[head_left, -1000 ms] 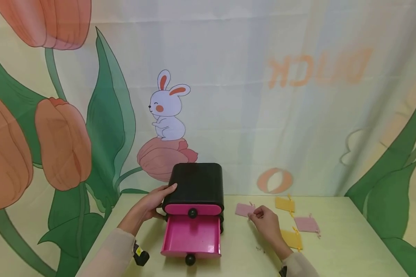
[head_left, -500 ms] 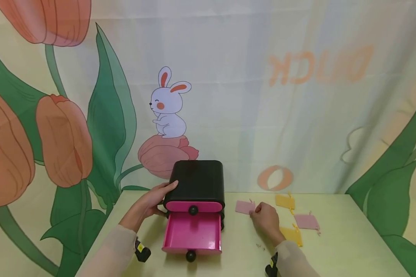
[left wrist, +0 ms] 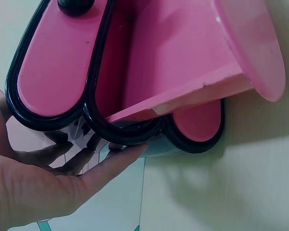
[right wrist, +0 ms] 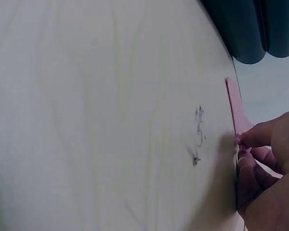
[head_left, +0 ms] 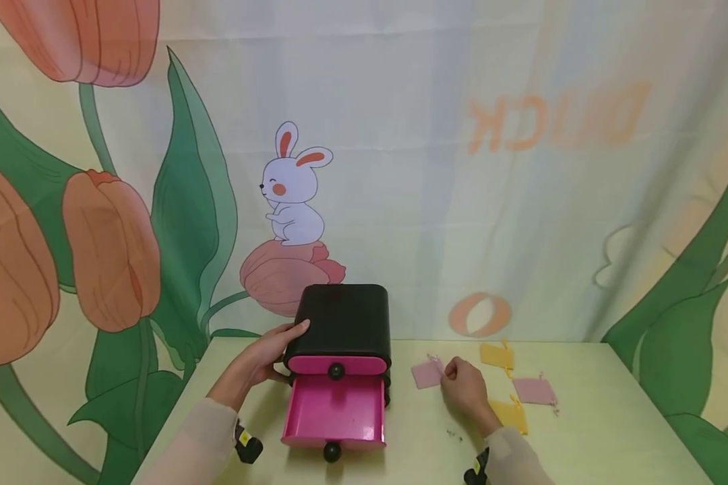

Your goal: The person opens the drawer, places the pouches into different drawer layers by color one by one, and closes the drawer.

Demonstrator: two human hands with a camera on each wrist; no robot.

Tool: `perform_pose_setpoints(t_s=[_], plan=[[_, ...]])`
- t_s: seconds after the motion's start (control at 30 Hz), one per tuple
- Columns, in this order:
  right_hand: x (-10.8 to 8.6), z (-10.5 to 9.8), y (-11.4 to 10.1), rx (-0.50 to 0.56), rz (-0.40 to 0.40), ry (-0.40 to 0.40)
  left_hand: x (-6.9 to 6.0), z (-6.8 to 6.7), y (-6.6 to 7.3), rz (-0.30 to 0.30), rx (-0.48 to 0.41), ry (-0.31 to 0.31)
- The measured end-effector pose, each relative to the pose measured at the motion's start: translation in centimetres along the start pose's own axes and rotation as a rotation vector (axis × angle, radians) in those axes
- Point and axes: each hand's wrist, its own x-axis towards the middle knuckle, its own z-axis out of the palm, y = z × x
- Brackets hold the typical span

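A small black drawer cabinet (head_left: pixel 346 320) with pink drawer fronts stands left of the middle of the table. Its middle drawer (head_left: pixel 340 411) is pulled out, and nothing shows inside. My left hand (head_left: pixel 267 353) rests along the cabinet's left side, its thumb over the top edge; in the left wrist view the other fingers touch the side wall. To the right, my right hand (head_left: pixel 466 391) pinches the edge of a pink drawstring pouch (head_left: pixel 427 374) lying on the table. In the right wrist view, thumb and fingertips meet at that pouch (right wrist: pixel 235 106).
Right of my right hand lie another pink pouch (head_left: pixel 535 391) and two yellow pouches (head_left: pixel 496 357), the nearer yellow pouch (head_left: pixel 509 415) partly behind my wrist. Several tiny dark bits (head_left: pixel 454 435) lie on the table (head_left: pixel 607 417). A printed curtain (head_left: pixel 400 168) hangs behind.
The pink pouch in my right hand has turned and shifted slightly nearer, its cord end now pointing away. My left hand and the cabinet have stayed put.
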Motion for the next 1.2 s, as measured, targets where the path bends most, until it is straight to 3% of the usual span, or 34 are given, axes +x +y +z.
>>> perform_pose_setpoints(t_s=[0.17,0.4,0.83,1.03,1.2], plan=[[-0.2,-0.1,-0.8,0.041,-0.003,0.010,-0.2,-0.2,0.2,0.010,-0.004,-0.002],[-0.8,-0.7,-2.3,0.242,0.007,-0.018,-0.2,-0.2,-0.5,0.019,0.003,0.002],[-2.5,-6.6,-12.6,0.473,-0.235,0.064,-0.2,0.0,-0.5,-0.002,0.010,-0.007],[-4.3,-7.5,-16.5,0.560,-0.329,-0.019,-0.4,0.1,-0.5,0.000,-0.006,-0.013],[-5.7,-5.9,-18.0,0.538,-0.380,-0.130,-0.2,0.1,-0.6,0.001,0.005,0.002]])
